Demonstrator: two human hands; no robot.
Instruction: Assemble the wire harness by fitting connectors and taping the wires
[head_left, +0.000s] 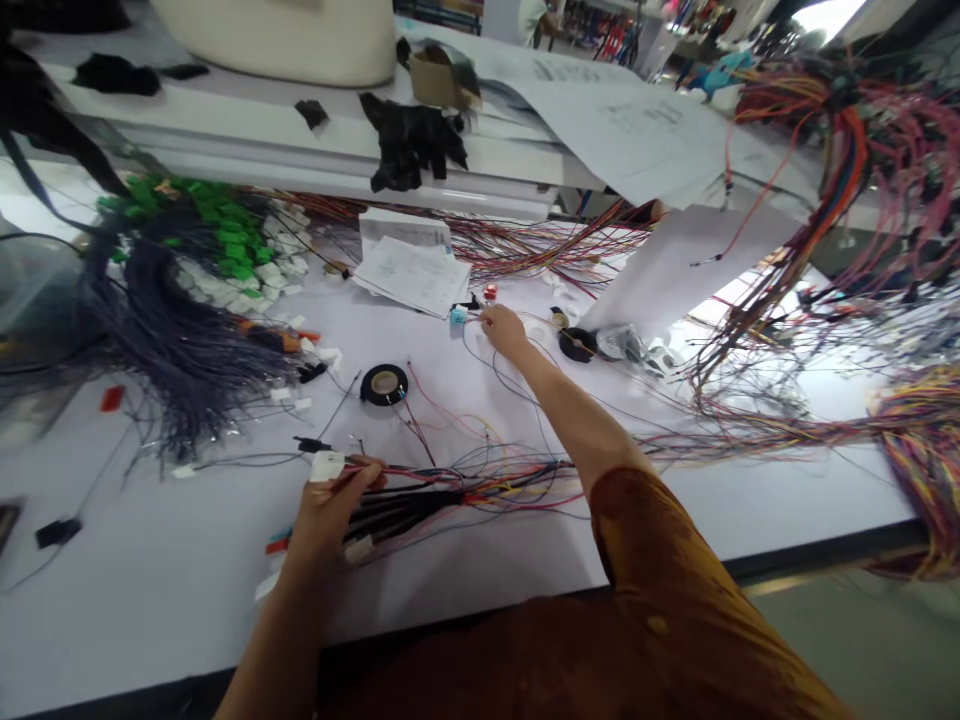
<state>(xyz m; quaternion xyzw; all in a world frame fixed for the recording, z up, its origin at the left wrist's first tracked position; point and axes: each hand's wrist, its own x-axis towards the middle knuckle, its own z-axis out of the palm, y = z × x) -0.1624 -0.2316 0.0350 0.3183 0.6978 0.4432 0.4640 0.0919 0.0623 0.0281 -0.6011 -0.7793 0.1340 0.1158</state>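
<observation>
Holding a multicoloured wire harness (466, 497) at seven o'clock in my left hand (330, 505), right hand (505, 332) narrowed, contents unclear, beside a light-blue plastic connector (457, 315) at eleven, I judge it only partly black-sleeved, the rest left bare.

A white shelf (247, 115) backs the white table (150, 610) beside greyish floor (847, 640).

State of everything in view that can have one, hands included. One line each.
Left hand: fingers closed on wires beside a white connector
Right hand: fingertips together beside light-blue connector, grip unclear
Black-sleeved harness: laid out, branches fanned
Nearer tape roll: lying flat
Farther tape roll: lying flat
Small paper sheets: overlapping
Large sheet: hanging over shelf edge
Dark wires: loosely bunched
</observation>
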